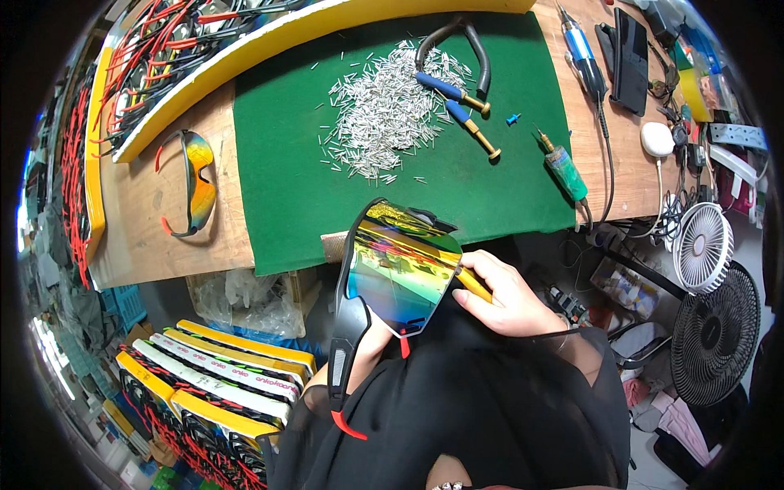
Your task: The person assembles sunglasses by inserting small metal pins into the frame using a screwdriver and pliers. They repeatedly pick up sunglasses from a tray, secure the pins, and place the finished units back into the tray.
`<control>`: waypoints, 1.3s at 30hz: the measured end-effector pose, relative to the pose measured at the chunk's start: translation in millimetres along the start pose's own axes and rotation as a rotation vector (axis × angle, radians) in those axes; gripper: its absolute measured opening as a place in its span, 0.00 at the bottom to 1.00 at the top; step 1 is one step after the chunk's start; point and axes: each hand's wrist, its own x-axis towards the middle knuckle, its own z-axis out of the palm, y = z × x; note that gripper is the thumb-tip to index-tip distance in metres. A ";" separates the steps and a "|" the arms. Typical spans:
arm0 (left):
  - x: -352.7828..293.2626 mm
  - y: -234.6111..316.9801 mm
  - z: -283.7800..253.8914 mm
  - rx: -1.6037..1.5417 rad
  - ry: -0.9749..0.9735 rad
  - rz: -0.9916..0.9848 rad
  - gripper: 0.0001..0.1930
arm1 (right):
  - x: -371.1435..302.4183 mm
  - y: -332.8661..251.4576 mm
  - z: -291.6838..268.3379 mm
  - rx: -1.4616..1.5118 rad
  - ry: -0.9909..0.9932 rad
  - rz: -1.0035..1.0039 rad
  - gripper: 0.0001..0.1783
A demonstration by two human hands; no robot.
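Observation:
Wraparound sunglasses [404, 265] with a mirrored, rainbow-tinted lens, black arms and red tips are held over my lap, just off the table's near edge. My left hand [375, 341] is behind the lens and grips them from below; its fingers are mostly hidden. At the lens's right edge, my right hand [514, 298] is closed around a yellow-handled tool [474, 284]. The tool's working end is hidden by the lens. Beyond the glasses, a heap of small silvery metal pins [384, 114] lies on a green mat [282, 163].
Blue-handled pliers [445, 86] rest at the heap's right, with a green-handled tool [563, 171] and a corded electric screwdriver [581, 57] farther right. Another pair of sunglasses [201, 184] lies left. Yellow-edged trays [220, 61] of frames stand behind; more boxes [220, 367] sit lower left. Fans [710, 335] stand right.

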 end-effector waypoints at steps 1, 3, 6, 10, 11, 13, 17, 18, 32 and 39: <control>0.9 -1.6 -1.1 0.021 -0.013 0.015 0.16 | 0.4 0.6 0.4 0.008 0.005 0.001 0.18; 3.4 -8.1 -3.9 0.076 -0.033 0.041 0.16 | 0.8 0.8 0.3 0.038 0.014 -0.004 0.17; 3.8 -11.0 -5.0 0.147 -0.039 0.057 0.16 | 1.5 -1.9 -1.0 0.110 -0.019 0.063 0.16; 8.5 -26.6 -6.3 -0.081 0.098 0.128 0.16 | -1.0 -9.4 -1.5 0.108 -0.019 0.100 0.14; 16.6 -49.2 -10.6 -0.194 0.170 0.169 0.16 | -2.7 -10.9 0.1 0.077 0.014 0.087 0.14; 36.4 -89.5 -16.3 -0.419 0.285 0.256 0.15 | -11.2 -10.9 1.5 0.007 0.107 0.067 0.15; 11.4 25.4 -24.1 -0.386 0.143 0.234 0.13 | -33.6 4.7 -17.2 -0.150 0.144 0.111 0.16; 8.1 27.3 -23.7 -0.449 0.044 0.176 0.14 | -33.6 5.6 -15.8 -0.172 0.087 0.107 0.16; -2.2 -2.1 -3.4 -0.417 -0.023 0.049 0.14 | 4.2 -23.3 -5.8 -0.111 -0.005 -0.015 0.18; 5.4 -14.4 -5.5 0.055 -0.013 0.096 0.16 | 3.4 -16.6 -3.4 -0.063 0.033 0.008 0.18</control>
